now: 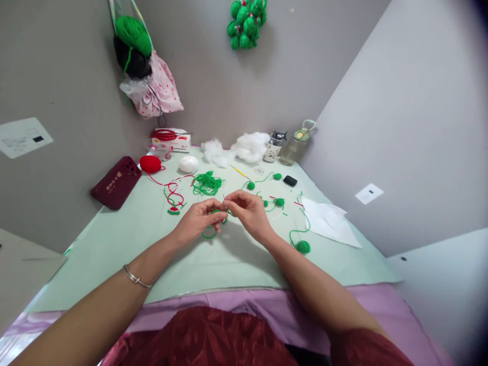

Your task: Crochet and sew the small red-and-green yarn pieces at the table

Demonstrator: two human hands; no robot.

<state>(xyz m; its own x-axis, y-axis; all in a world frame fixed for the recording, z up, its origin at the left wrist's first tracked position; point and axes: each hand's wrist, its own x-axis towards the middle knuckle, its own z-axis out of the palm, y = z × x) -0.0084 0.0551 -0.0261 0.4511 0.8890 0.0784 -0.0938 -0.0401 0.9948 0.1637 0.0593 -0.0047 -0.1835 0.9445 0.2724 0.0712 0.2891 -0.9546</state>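
Note:
My left hand (200,219) and my right hand (247,209) meet over the middle of the pale green table (125,239), fingers pinched together. Between them runs a strand of green yarn (211,234) that loops down onto the table below my left hand. A thin needle or hook seems to stick up between the fingertips, too small to be sure. A loose tangle of green yarn (207,183) lies just beyond my hands. A small green crocheted ball (303,247) with a yarn tail sits to the right of my right wrist.
Red yarn ball (150,163), white ball (188,163), stuffing (246,146), a jar (273,148) and bottle (295,147) stand at the back. A dark red case (116,182) lies left, white paper (330,219) right. Bags (148,76) and green crocheted pieces (246,23) hang on the wall.

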